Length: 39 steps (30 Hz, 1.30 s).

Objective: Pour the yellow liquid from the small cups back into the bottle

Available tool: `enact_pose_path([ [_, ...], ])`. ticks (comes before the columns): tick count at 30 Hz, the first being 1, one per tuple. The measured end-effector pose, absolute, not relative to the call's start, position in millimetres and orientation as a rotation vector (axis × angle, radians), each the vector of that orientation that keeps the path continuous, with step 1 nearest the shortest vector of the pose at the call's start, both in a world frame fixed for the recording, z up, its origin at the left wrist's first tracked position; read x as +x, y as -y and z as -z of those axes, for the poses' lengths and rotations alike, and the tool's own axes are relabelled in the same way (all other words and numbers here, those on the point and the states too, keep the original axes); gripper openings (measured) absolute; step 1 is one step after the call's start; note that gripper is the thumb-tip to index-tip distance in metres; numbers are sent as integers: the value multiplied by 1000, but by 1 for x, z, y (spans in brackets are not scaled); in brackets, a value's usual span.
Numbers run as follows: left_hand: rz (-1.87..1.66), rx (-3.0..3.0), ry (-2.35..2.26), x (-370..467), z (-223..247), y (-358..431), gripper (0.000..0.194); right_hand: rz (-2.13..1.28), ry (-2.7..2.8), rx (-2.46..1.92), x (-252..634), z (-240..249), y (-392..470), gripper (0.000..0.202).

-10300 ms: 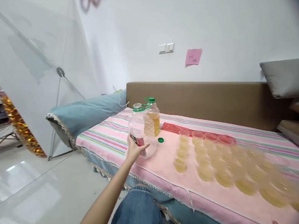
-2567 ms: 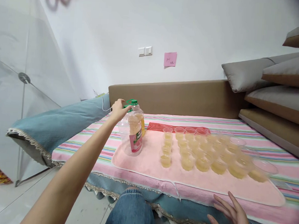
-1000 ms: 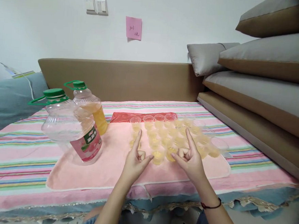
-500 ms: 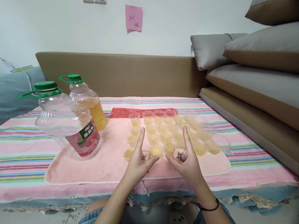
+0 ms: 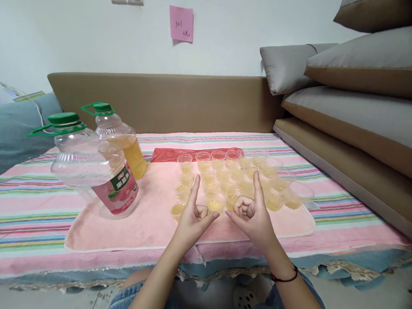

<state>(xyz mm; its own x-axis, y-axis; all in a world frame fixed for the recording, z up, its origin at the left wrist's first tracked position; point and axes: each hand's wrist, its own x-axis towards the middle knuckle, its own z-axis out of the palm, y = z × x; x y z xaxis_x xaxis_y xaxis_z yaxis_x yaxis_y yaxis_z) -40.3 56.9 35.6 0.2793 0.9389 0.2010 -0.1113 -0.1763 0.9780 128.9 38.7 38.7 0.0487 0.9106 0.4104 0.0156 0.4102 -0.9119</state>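
Observation:
My left hand [image 5: 195, 216] and my right hand [image 5: 253, 214] are raised in front of me, both holding nothing. On each, the index finger points up and the thumb stretches inward, while the other fingers curl. Behind them, rows of clear plastic cups [image 5: 213, 205] with pale yellow drink stand on a pink mat [image 5: 126, 236]. The hands partly hide the nearest cups. To the left is a big clear bottle [image 5: 81, 164] with a green cap and pink label, no drink visible in it. Another green-capped bottle [image 5: 133, 154] behind it holds yellow drink.
A red plastic bag [image 5: 167, 155] lies flat behind the cups. Striped cloth [image 5: 29, 208] covers the surface below the mat. Stacked cushions [image 5: 364, 114] rise at the right, and a brown backrest [image 5: 160, 102] runs along the wall. A blue pillow [image 5: 13, 127] lies at far left.
The view has shifted very slightly. My right hand sits a little closer to my left, and both keep the same finger pose. Cups and bottles stand as before.

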Motion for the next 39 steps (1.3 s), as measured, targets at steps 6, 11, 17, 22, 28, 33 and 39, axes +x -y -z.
enact_pose_path([
  [6,-1213,1414,-819,-41,-33,-58,101,-839,1315,-958,131,-38,-39,113],
  [11,-1245,1424,-860,-41,-34,-57,97,-884,1344,-957,133,-36,-39,117],
  [17,-1280,1402,-861,-40,-36,-57,102,-874,1370,-950,132,-36,-39,116],
  [22,-1254,1396,-862,-40,-35,-57,105,-877,1376,-977,131,-37,-38,116],
  [28,-1261,1378,-838,-41,-37,-55,109,-866,1382,-979,130,-39,-37,116],
  [33,-1250,1367,-843,-43,-41,-54,115,-859,1387,-996,128,-38,-37,117],
  [39,-1241,1389,-841,-45,-41,-54,115,-858,1397,-1008,127,-37,-36,114],
])
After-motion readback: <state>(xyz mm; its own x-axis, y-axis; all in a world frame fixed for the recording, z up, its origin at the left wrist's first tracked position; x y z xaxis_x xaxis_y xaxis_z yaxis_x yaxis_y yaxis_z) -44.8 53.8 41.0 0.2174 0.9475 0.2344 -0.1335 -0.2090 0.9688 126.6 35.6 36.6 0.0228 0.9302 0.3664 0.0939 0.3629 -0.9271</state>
